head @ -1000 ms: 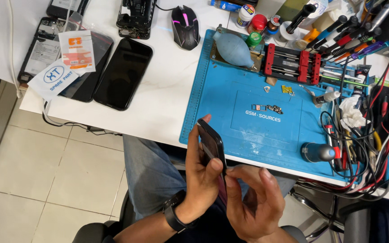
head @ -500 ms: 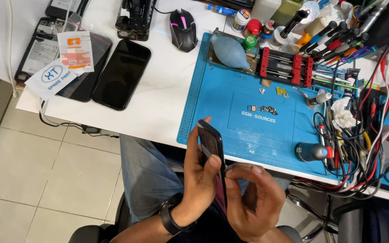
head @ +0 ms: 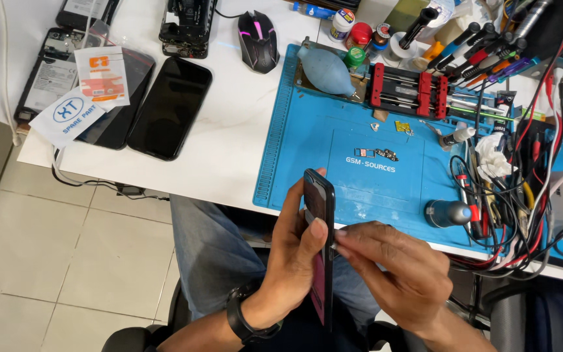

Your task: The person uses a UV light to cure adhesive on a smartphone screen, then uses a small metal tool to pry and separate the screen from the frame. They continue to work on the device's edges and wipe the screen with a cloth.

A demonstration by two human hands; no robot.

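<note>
**Working at the side edge of a dark phone, held over the lap**

The white bench point(head: 229, 156) is carrying a blue repair mat point(head: 333, 137) with a red clamp jig point(head: 408, 91), a blue dust blower point(head: 327, 70) and a few tiny loose parts point(head: 379, 154). Below its edge, the person is gripping a dark smartphone point(head: 319, 208) edge-up, the left hand point(head: 294, 261) wrapping around it, thumb pressing on the rim. The right hand point(head: 399, 274) is pinching at the phone's side edge with its fingertips; what they hold is too small to tell. It looks like edge work in progress, calling next for a steady, fine pinch.
</note>
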